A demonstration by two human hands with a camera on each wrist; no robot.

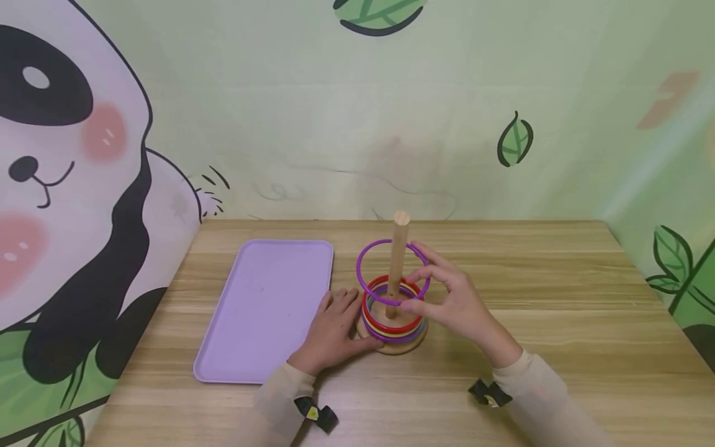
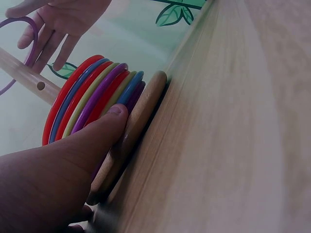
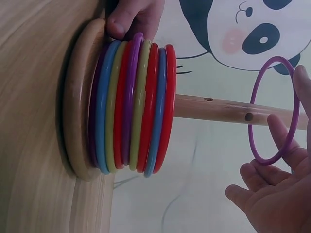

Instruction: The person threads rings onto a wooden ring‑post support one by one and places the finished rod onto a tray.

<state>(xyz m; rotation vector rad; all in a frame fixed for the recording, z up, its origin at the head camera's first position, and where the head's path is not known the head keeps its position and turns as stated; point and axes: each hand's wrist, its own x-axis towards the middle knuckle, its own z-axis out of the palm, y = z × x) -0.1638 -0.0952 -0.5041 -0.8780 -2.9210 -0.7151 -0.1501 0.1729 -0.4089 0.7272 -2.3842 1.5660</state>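
Note:
A wooden ring stand has an upright peg (image 1: 398, 254) on a round base (image 3: 80, 102). Several stacked rings (image 3: 131, 107) in red, blue, yellow-green and purple circle the foot of the peg. Higher up, a loose purple ring (image 3: 254, 97) encircles the peg, well above the stack. My right hand (image 1: 460, 304) pinches its right side between thumb and fingers. My left hand (image 1: 332, 329) grips the base from the left, its thumb (image 2: 109, 119) along the rim next to the lowest rings.
A light purple tray (image 1: 262, 310) lies left of the stand, with my left hand over its right edge. Both stand on a wood-grain table (image 1: 530, 279). Behind is a wall covering (image 1: 447, 93) printed with a panda and leaves.

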